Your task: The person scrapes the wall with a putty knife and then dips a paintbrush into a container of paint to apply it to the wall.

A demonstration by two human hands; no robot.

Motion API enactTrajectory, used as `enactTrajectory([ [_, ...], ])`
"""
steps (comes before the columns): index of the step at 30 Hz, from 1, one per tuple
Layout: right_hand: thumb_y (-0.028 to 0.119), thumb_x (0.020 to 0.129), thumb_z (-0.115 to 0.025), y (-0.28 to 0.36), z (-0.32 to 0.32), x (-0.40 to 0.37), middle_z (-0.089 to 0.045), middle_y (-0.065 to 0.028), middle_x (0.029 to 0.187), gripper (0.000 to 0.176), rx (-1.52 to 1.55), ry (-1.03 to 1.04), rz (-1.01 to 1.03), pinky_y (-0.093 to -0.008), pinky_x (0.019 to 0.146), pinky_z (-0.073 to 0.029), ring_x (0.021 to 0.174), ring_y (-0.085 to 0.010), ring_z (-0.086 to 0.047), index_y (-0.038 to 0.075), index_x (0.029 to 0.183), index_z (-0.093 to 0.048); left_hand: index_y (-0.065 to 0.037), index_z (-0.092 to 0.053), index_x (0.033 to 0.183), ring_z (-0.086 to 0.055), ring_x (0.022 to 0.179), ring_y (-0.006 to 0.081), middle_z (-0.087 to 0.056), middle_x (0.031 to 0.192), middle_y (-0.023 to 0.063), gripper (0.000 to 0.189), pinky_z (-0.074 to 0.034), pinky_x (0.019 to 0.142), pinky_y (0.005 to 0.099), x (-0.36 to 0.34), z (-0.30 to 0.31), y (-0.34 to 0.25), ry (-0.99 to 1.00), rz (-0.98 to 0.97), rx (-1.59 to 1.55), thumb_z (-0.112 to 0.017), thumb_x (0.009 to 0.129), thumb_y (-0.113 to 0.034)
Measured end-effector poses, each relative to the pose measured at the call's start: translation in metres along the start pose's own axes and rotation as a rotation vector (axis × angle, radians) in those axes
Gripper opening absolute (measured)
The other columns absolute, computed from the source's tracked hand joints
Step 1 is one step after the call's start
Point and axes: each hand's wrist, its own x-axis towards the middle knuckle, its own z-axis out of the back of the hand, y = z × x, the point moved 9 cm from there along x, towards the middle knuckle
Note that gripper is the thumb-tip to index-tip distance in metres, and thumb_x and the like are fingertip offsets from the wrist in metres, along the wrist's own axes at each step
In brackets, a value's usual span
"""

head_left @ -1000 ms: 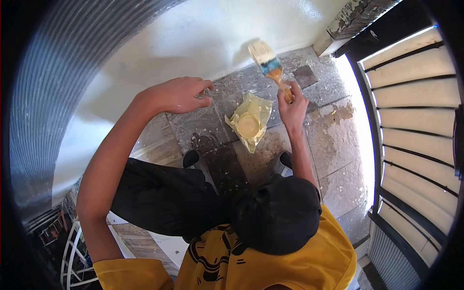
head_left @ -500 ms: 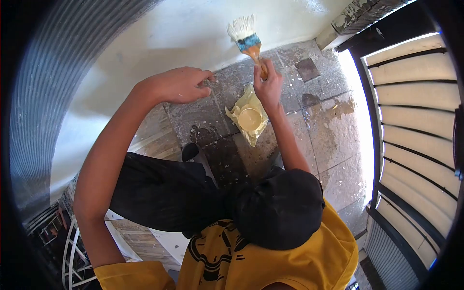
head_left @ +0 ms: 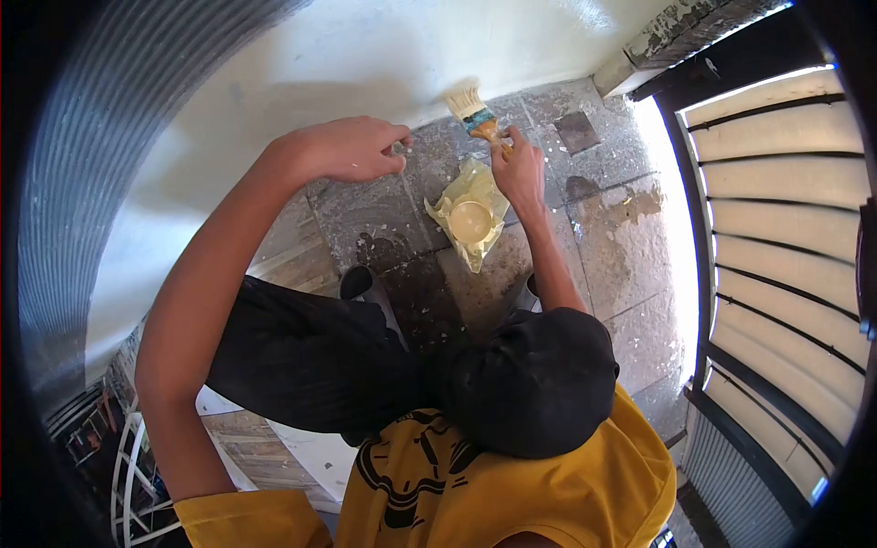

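My right hand (head_left: 519, 167) is closed round the wooden handle of a paintbrush (head_left: 477, 117). The brush's pale, paint-coated bristles point up and left, close to the foot of the white wall (head_left: 365, 64). My left hand (head_left: 365, 149) hangs bent in front of the wall, fingers curled and apart, holding nothing. Between and below the hands, a round container of cream paint (head_left: 471, 222) stands on the floor, with crumpled yellowish plastic (head_left: 473, 178) around it.
Grey stone tiles (head_left: 621, 247) with paint flecks cover the floor. A barred gate (head_left: 776, 228) stands at the right, and corrugated sheet (head_left: 100, 155) at the left. My knees and black cap (head_left: 530, 384) fill the lower middle.
The brush in my right hand has moved down, from higher on the wall to near its base. My left hand has shifted slightly to the right.
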Motion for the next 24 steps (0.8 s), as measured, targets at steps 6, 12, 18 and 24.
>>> enactTrajectory([
  [6,0.012,0.09,-0.062,0.093,0.074,0.009,-0.064,-0.0211,0.065,0.023,0.131,-0.167,0.14,-0.0429,0.054,-0.048,0.057,-0.034,-0.067,0.0,0.11,-0.062,-0.001,-0.057,0.129,-0.062,0.091,0.0291,-0.066,0.1,0.0146,0.043,-0.048,0.085,0.0427,-0.001,0.002,0.001,-0.046,-0.022,-0.018,-0.057,0.095,-0.027],
  [12,0.012,0.092,-0.065,0.135,0.116,-0.004,-0.063,-0.0126,0.063,0.021,0.286,-0.279,0.178,-0.0314,0.05,-0.043,0.051,-0.0154,-0.058,0.0,0.108,-0.062,-0.001,-0.058,0.128,-0.063,0.096,0.0304,-0.067,0.104,0.0173,0.042,-0.048,0.087,0.042,-0.006,0.0,0.002,-0.028,-0.034,-0.024,-0.057,0.095,-0.028],
  [18,0.012,0.093,-0.065,0.125,0.109,-0.017,-0.06,-0.0082,0.062,0.017,0.368,-0.443,0.336,-0.0264,0.049,-0.04,0.052,-0.0089,-0.051,0.001,0.106,-0.062,-0.001,-0.057,0.129,-0.063,0.099,0.0343,-0.066,0.11,0.021,0.044,-0.048,0.09,0.043,-0.01,0.001,0.001,-0.012,-0.043,-0.007,-0.055,0.093,-0.027],
  [24,0.008,0.092,-0.063,0.052,0.006,-0.004,-0.064,-0.0191,0.068,0.015,0.232,-0.232,0.258,-0.0422,0.053,-0.048,0.057,-0.0346,-0.066,0.0,0.104,-0.061,-0.002,-0.057,0.13,-0.063,0.1,0.0336,-0.066,0.11,0.0207,0.045,-0.048,0.09,0.0427,-0.009,-0.002,0.003,-0.026,-0.012,0.017,-0.054,0.093,-0.027],
])
